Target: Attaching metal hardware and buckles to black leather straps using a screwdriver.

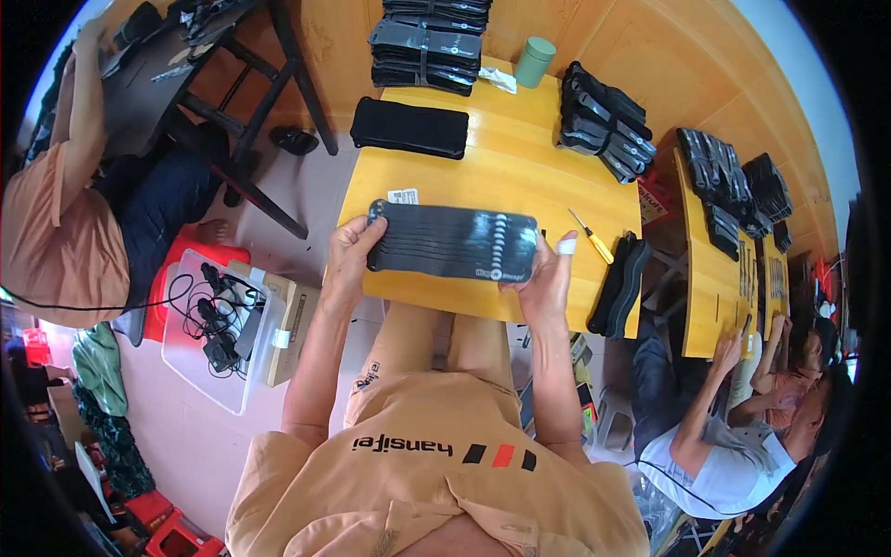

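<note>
Gripping a fanned stack of black packets by its left end in the left hand, thumb on the upper face. Supporting the opposite end with the right hand, thumb spread beside the edge. Suspended between both hands, over the yellow bench. Placed rightward of the right hand: yellow-handled pointed tool, then dark pads.
</note>
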`<state>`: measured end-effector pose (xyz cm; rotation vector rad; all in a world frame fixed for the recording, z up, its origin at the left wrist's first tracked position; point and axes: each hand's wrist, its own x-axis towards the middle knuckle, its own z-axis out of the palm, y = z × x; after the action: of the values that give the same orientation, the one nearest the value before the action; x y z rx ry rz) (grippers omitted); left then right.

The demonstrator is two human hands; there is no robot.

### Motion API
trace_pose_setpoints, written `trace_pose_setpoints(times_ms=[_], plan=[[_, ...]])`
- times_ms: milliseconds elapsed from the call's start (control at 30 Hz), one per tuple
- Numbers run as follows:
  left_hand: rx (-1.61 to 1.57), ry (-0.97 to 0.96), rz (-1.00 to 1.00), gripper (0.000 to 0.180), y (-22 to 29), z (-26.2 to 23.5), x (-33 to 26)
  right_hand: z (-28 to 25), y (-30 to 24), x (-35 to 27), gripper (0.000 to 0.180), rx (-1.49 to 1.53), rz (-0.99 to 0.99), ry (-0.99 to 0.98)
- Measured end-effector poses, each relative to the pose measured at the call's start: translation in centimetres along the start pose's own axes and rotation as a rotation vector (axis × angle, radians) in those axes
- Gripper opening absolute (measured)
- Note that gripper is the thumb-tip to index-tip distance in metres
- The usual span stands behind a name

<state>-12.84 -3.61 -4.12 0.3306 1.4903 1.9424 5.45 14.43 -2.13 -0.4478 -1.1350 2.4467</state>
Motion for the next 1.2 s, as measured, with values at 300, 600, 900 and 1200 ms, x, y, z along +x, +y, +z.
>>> trace_pose_setpoints(times_ms=[300, 600, 900, 1200], plan=[[-0.018, 0.032, -0.035, 0.02, -0.4, -1.5, 4.1, -0.2, 0.5, 3.9, 0.025, -0.364, -0.035, 0.229], [0.03, 0.04, -0.103, 0.015, 0.5, -3.5, 7.8, 0.4, 0.5, 8.5, 0.017, -0.495, 0.059, 0.351], [0.402, 0.209, 0.196, 0.006, 2.3, -5.1, 19.4, 0.1, 1.4, 19.1, 0.017, -0.725, -0.101, 0.333], [0.731, 0.384, 0.226, 0.019, 2.1, -4.7, 24.0, -3.9, 3.8, 25.4, 0.023, -0.934, -0.247, 0.434]])
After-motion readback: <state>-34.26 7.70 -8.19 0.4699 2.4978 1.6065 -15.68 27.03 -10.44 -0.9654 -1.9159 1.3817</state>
